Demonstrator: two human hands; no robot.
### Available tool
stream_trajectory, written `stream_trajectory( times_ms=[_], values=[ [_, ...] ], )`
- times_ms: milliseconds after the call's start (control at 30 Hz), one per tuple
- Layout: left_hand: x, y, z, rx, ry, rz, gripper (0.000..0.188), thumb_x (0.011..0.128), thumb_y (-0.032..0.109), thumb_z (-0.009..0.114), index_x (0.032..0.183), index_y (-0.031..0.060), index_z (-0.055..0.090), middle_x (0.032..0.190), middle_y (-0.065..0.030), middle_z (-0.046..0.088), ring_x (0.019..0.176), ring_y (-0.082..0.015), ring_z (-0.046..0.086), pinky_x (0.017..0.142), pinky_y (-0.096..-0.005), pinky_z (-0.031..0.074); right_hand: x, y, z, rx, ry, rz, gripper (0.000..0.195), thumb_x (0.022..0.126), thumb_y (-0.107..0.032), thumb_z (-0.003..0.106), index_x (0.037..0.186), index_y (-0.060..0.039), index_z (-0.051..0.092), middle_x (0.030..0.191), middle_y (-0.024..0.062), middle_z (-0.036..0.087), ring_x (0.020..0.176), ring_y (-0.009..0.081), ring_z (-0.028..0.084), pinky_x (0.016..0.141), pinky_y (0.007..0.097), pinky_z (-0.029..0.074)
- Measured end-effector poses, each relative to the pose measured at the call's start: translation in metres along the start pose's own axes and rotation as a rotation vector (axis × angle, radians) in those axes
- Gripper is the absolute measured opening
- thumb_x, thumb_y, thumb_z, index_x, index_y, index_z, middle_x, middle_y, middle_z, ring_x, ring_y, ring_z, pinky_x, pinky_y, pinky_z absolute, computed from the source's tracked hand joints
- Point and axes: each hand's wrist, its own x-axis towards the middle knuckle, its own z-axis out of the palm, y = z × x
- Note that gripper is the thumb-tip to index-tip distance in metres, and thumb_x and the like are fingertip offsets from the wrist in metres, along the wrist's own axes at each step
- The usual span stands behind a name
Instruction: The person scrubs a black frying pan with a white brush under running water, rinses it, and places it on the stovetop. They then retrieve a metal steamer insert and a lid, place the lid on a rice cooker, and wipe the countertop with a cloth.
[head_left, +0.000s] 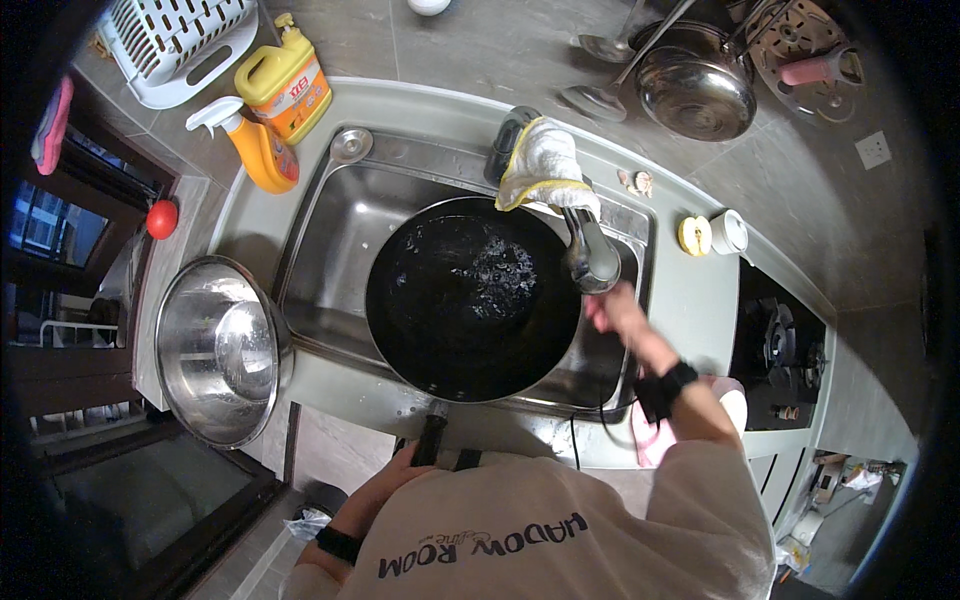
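Observation:
A large black wok (427, 330) rests over the stainless steel sink (322, 247), with bubbly, glinting water (502, 277) in it. My left hand (401, 472) grips the wok's black handle (429, 439) at the counter's front edge. Past the wok's right rim, my right hand (619, 311) is blurred by motion, close to the end of the metal faucet (592, 259). Whether its fingers touch the faucet is unclear. A white cloth with yellow edging (544, 165) drapes over the faucet's body.
A steel basin (217, 352) stands left of the sink. Behind it are an orange spray bottle (262, 154) and a yellow detergent jug (289, 86). To the right are a cut apple (694, 235), a white lidded cup (729, 231), garlic (641, 183) and a gas stove (780, 337). Pans and ladles hang behind.

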Motion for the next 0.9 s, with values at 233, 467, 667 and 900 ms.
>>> stream_trajectory(
  times_ms=[233, 467, 667, 900],
  values=[
    [-0.002, 0.03, 0.018, 0.15, 0.059, -0.055, 0.055, 0.078, 0.012, 0.065, 0.128, 0.0004, 0.044, 0.113, -0.0096, 0.054, 0.103, -0.0177, 0.052, 0.089, -0.0304, 0.042, -0.142, 0.026, 0.1, 0.237, -0.813, 0.317, 0.043, 0.092, -0.037, 0.051, 0.116, -0.0012, 0.054, 0.105, 0.0102, 0.061, 0.088, 0.019, 0.061, 0.08, 0.0333, 0.051],
    [-0.002, 0.03, 0.028, 0.13, 0.054, -0.096, 0.051, 0.075, 0.013, 0.061, 0.122, 0.0021, 0.045, 0.095, -0.0075, 0.056, 0.085, -0.0155, 0.054, 0.074, -0.0284, 0.045, -0.149, 0.033, 0.194, 0.723, -1.018, 0.371, 0.048, 0.09, -0.039, 0.056, 0.12, -0.0018, 0.051, 0.118, 0.0115, 0.055, 0.111, 0.0231, 0.052, 0.096, 0.0363, 0.041],
    [0.002, 0.012, 0.032, 0.102, -0.017, -0.047, 0.047, 0.078, 0.014, 0.061, 0.12, 0.0057, 0.042, 0.08, -0.0018, 0.053, 0.069, -0.0108, 0.051, 0.059, -0.0258, 0.043, -0.149, 0.045, 0.198, 0.643, -1.009, 0.328, 0.04, 0.088, -0.033, 0.061, 0.111, -0.0011, 0.053, 0.109, 0.0079, 0.057, 0.101, 0.0196, 0.054, 0.09, 0.035, 0.042],
    [0.003, -0.001, 0.048, 0.051, -0.068, 0.078, 0.045, 0.079, 0.01, 0.06, 0.12, 0.0063, 0.043, 0.08, -0.0018, 0.054, 0.068, -0.0109, 0.052, 0.061, -0.0259, 0.044, -0.159, 0.061, 0.19, 0.652, -0.962, 0.232, 0.039, 0.087, -0.033, 0.062, 0.11, -0.0025, 0.054, 0.109, 0.0066, 0.057, 0.1, 0.0179, 0.054, 0.089, 0.0344, 0.042]
  ],
)
